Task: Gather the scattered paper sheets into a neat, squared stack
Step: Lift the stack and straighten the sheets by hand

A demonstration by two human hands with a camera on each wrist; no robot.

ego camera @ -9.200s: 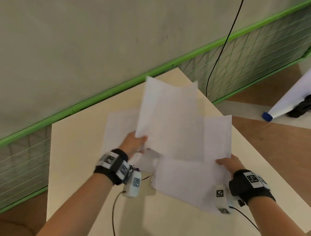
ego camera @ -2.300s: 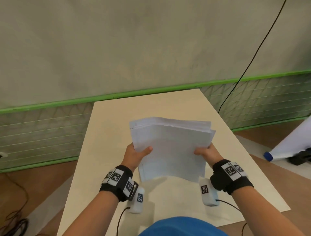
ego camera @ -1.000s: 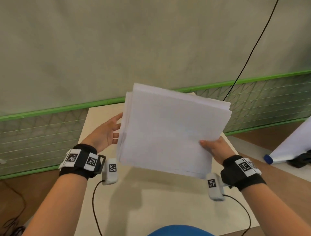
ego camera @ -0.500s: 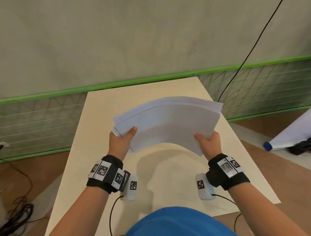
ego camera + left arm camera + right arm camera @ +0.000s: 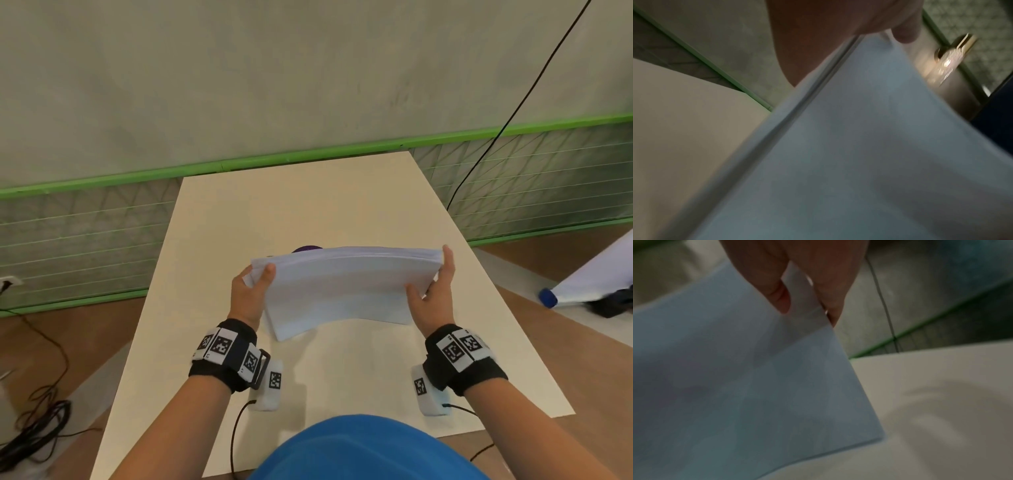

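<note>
At the left short end of the paper stack (image 5: pixel 342 291), the left hand (image 5: pixel 248 298) grips the sheets, thumb laid on the face toward the person and the other fingers hidden behind; the left wrist view shows the left edges (image 5: pixel 789 123) of the sheets lying nearly flush, with a thumb tip (image 5: pixel 904 32) pressing the top sheet. The stack is held above the middle of the bench (image 5: pixel 325 198), clear of its surface, with its long axis running left to right across the bench and its broad face turned toward the person. It bows upward in the middle, so the top edge arches and the lower edge curves above the bench top. Just behind the stack, near its upper left corner, a small purple thing (image 5: pixel 306 248) peeks over the top edge; most of it is hidden by the paper, so its kind cannot be told. At the right short end, the right hand (image 5: pixel 433 294) clamps the sheets, thumb on the near face and a finger reaching up along the end edge. Beyond the bench's right side, a black cable (image 5: pixel 496 137) hangs down the wall, and a white roll with a blue cap (image 5: pixel 548 297) lies on the floor.
</note>
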